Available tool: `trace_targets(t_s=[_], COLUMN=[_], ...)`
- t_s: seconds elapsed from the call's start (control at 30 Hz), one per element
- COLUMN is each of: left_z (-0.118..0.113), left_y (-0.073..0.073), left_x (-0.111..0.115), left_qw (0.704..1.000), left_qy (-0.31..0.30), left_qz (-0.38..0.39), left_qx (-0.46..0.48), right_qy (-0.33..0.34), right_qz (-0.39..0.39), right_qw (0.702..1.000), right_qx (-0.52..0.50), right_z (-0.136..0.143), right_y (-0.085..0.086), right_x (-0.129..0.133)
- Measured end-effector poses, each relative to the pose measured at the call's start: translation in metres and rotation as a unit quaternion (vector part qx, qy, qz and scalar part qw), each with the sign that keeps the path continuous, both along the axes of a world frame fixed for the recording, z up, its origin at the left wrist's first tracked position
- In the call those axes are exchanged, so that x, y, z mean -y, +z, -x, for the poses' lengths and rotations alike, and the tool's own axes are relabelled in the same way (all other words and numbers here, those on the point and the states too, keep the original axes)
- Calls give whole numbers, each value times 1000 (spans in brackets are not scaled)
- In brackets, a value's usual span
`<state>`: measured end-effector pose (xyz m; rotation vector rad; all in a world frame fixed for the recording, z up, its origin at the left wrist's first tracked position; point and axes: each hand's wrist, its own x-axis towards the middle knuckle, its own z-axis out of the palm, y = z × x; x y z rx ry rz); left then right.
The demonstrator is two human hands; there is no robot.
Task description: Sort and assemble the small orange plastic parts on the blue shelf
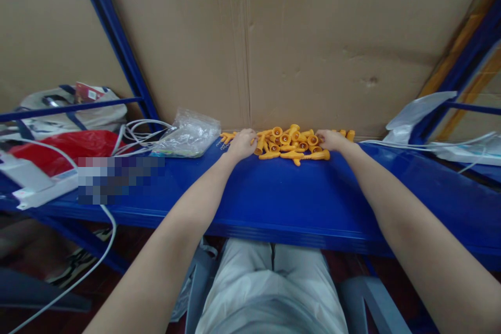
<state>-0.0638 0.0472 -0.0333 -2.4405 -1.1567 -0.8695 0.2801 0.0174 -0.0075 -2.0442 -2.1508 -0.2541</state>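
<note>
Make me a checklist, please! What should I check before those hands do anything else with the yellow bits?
1. Both hands at the pile: ok. The left hand is at the left end of the pile, the right hand towards the right.
2. Pile safe from the table's near edge: ok. It lies at the back, by the cardboard.
3. Bits all facing one way: not ok. They are jumbled.
4. Firm hold on a bit: cannot tell. The fingers are too small and blurry.
5. Hanging cable away from both hands: ok.
</note>
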Motion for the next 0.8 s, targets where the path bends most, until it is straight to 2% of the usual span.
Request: trace_targets(t_s=[0.1, 0.2, 0.27, 0.37, 0.47, 0.57, 0.7, 0.8], left_z=[-3, -9, -15, -27, -39, -50, -61, -64], left_y=[4, 9, 12, 16, 18, 18, 14, 12], left_x=[5, 14, 22, 35, 48, 57, 61, 58], left_qw=[1000, 999, 998, 995, 991, 986, 983, 984], left_qy=[-4, -13, -26, -51, -84, -116, -133, -120], left_qz=[-14, -36, -53, -80, -103, -116, -121, -125], left_qx=[-13, -16, -20, -23, -23, -31, -41, -36], right_qy=[-13, -37, -38, -14, 49, 108, 173, 198], right_qz=[-39, -109, -168, -220, -196, -166, -141, -107], right_qw=[999, 988, 969, 916, 844, 791, 759, 743], right_qx=[-20, -100, -179, -336, -497, -579, -612, -630], right_z=[3, 6, 10, 20, 35, 53, 75, 86], right_y=[4, 10, 13, 14, 11, 10, 11, 9], right_x=[8, 14, 17, 23, 30, 39, 49, 55])
